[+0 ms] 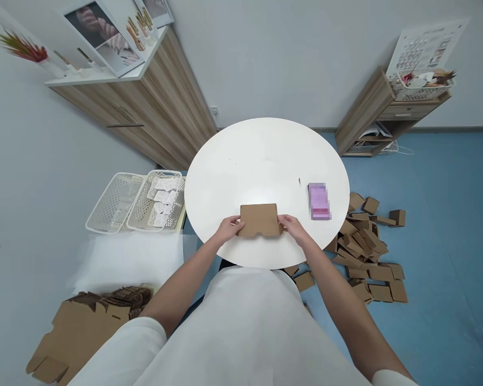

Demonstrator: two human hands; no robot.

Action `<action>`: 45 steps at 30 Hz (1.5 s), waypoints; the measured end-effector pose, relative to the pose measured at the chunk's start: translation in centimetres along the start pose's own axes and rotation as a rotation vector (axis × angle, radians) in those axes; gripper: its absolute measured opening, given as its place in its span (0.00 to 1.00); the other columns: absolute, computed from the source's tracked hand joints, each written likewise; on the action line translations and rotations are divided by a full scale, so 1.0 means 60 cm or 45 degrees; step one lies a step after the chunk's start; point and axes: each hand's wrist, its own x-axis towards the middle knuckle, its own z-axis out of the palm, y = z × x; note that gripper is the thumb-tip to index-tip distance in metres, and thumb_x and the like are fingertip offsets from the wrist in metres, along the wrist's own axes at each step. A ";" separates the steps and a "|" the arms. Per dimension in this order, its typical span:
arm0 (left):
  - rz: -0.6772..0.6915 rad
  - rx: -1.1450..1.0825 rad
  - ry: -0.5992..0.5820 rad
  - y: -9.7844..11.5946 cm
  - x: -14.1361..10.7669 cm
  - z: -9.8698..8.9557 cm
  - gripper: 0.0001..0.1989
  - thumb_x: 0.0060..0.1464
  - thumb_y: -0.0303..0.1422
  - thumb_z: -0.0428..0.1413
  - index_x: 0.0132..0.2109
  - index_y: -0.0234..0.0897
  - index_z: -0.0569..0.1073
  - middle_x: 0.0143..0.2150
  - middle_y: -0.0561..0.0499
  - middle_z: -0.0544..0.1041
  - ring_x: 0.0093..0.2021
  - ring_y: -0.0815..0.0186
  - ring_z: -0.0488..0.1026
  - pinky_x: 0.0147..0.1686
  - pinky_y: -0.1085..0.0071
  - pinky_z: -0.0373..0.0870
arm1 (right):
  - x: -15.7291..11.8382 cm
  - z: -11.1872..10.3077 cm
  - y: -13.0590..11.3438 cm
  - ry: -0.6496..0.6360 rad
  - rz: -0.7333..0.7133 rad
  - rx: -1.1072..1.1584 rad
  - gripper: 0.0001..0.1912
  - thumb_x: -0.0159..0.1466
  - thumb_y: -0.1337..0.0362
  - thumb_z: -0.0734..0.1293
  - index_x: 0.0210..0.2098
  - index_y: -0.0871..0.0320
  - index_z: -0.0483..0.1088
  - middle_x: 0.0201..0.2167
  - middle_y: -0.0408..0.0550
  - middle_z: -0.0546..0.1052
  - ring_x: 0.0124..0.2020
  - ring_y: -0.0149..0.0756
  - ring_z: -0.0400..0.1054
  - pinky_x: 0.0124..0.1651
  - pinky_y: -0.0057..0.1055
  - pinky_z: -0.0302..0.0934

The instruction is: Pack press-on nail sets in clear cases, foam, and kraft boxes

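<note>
A small brown cardboard box [260, 220], folded into shape with its lid down, is held just over the near part of the round white table [265, 155]. My left hand [229, 229] grips its left side, thumb in front and fingers behind. On the opposite side my right hand [293, 226] holds the box's right edge between thumb and fingers. A notch shows in the middle of the box's near edge. To the right on the tabletop lies a purple item [319, 201], blurred by pixelation.
Many folded boxes [362, 241] lie heaped on the blue floor at right. Flat cardboard blanks [84, 332] are stacked at lower left. Beside the table stand white baskets [116, 203], one holding paper packets [161, 201]. A wooden cabinet [173, 91] and a shelf unit [366, 118] flank the wall.
</note>
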 end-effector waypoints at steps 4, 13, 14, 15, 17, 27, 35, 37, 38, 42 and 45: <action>-0.094 0.232 0.238 -0.028 0.003 0.024 0.30 0.44 0.42 0.57 0.54 0.35 0.62 0.33 0.50 0.72 0.34 0.66 0.71 0.32 0.72 0.65 | 0.007 0.024 0.027 0.271 0.027 -0.290 0.13 0.48 0.54 0.65 0.29 0.56 0.64 0.25 0.42 0.70 0.27 0.32 0.63 0.32 0.30 0.57; -0.202 0.429 0.294 -0.040 0.002 0.031 0.27 0.44 0.43 0.56 0.52 0.39 0.63 0.43 0.47 0.71 0.43 0.61 0.69 0.37 0.68 0.63 | 0.018 0.051 0.042 0.397 0.039 -0.480 0.10 0.48 0.58 0.62 0.28 0.54 0.59 0.19 0.37 0.65 0.23 0.31 0.59 0.27 0.28 0.52; -0.194 0.472 0.310 -0.037 0.004 0.031 0.26 0.44 0.42 0.56 0.51 0.40 0.64 0.46 0.47 0.71 0.45 0.60 0.68 0.38 0.66 0.63 | 0.020 0.052 0.039 0.404 0.036 -0.497 0.09 0.49 0.58 0.61 0.29 0.54 0.59 0.20 0.37 0.65 0.23 0.31 0.60 0.27 0.28 0.52; -0.174 0.512 0.326 -0.035 0.006 0.031 0.25 0.45 0.42 0.56 0.50 0.41 0.65 0.47 0.47 0.70 0.47 0.58 0.67 0.40 0.65 0.62 | 0.022 0.054 0.037 0.414 0.033 -0.515 0.09 0.49 0.58 0.62 0.29 0.54 0.59 0.20 0.37 0.65 0.24 0.31 0.60 0.28 0.28 0.53; -0.091 0.589 0.365 -0.034 0.008 0.031 0.22 0.46 0.41 0.55 0.50 0.42 0.66 0.48 0.46 0.69 0.50 0.56 0.65 0.42 0.62 0.61 | 0.026 0.058 0.034 0.430 0.024 -0.544 0.09 0.49 0.58 0.62 0.29 0.54 0.59 0.20 0.37 0.66 0.24 0.32 0.61 0.29 0.29 0.54; 0.464 0.753 0.327 -0.082 -0.005 -0.011 0.26 0.53 0.39 0.48 0.58 0.39 0.57 0.56 0.44 0.64 0.57 0.55 0.58 0.52 0.57 0.54 | -0.023 0.094 0.054 0.596 -0.198 -0.647 0.26 0.50 0.51 0.64 0.45 0.56 0.61 0.46 0.52 0.68 0.48 0.42 0.62 0.47 0.38 0.57; 0.618 0.738 0.055 -0.105 0.004 -0.034 0.34 0.49 0.37 0.51 0.62 0.42 0.48 0.56 0.45 0.64 0.58 0.52 0.56 0.52 0.55 0.54 | -0.050 0.141 0.068 0.507 -0.219 -0.771 0.39 0.49 0.54 0.66 0.57 0.53 0.50 0.51 0.51 0.65 0.52 0.44 0.59 0.51 0.41 0.55; 0.661 0.701 0.044 -0.103 0.002 -0.043 0.35 0.48 0.37 0.52 0.62 0.42 0.49 0.54 0.45 0.66 0.56 0.54 0.59 0.51 0.57 0.55 | -0.054 0.148 0.065 0.498 -0.221 -0.783 0.41 0.49 0.53 0.67 0.58 0.53 0.48 0.52 0.51 0.64 0.52 0.45 0.58 0.52 0.42 0.54; 0.686 0.679 0.039 -0.102 0.000 -0.049 0.35 0.47 0.39 0.53 0.61 0.42 0.50 0.52 0.45 0.67 0.55 0.54 0.60 0.51 0.57 0.56 | -0.056 0.151 0.063 0.496 -0.223 -0.789 0.42 0.49 0.52 0.67 0.59 0.53 0.46 0.51 0.52 0.63 0.53 0.45 0.57 0.52 0.42 0.54; 0.746 0.602 0.021 -0.087 -0.012 -0.075 0.38 0.44 0.43 0.56 0.61 0.43 0.51 0.49 0.46 0.68 0.50 0.57 0.63 0.50 0.59 0.57 | -0.067 0.162 0.045 0.506 -0.249 -0.787 0.44 0.51 0.50 0.65 0.61 0.52 0.43 0.48 0.51 0.62 0.51 0.43 0.57 0.51 0.40 0.55; 0.732 0.547 0.036 -0.072 -0.019 -0.089 0.37 0.46 0.43 0.55 0.61 0.41 0.52 0.45 0.46 0.67 0.46 0.59 0.65 0.47 0.62 0.61 | -0.072 0.168 0.022 0.496 -0.244 -0.749 0.37 0.56 0.49 0.60 0.61 0.52 0.46 0.43 0.50 0.62 0.46 0.41 0.60 0.45 0.37 0.59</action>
